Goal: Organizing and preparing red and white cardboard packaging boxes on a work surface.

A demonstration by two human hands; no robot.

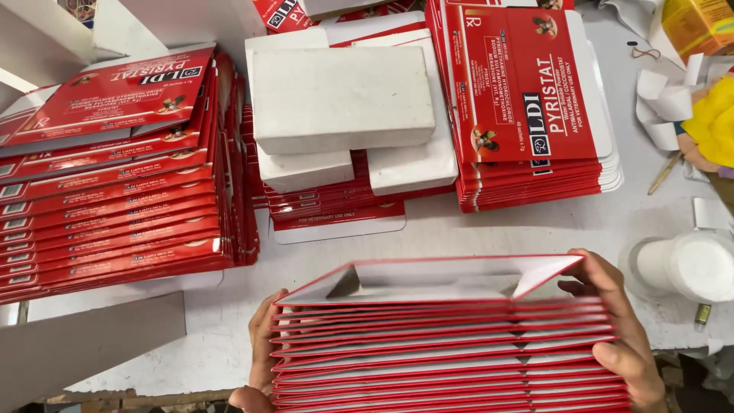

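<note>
Both my hands grip a fanned bundle of flat red-and-white carton blanks [443, 344] at the bottom centre of the head view. My left hand [262, 352] clasps the bundle's left end, fingers curled along its edge. My right hand [623, 336] clasps the right end, thumb near the top blank's white flap. The top blank stands partly lifted, its white inner side showing. The bundle hovers just above the white table [535, 229].
A spread stack of red cartons [115, 199] lies at left, another stack [527, 107] at upper right. White blocks [340, 95] weigh down cartons at centre back. A white cup [684, 264] stands at right, paper scraps [665, 99] beyond it, a grey board [84, 344] at lower left.
</note>
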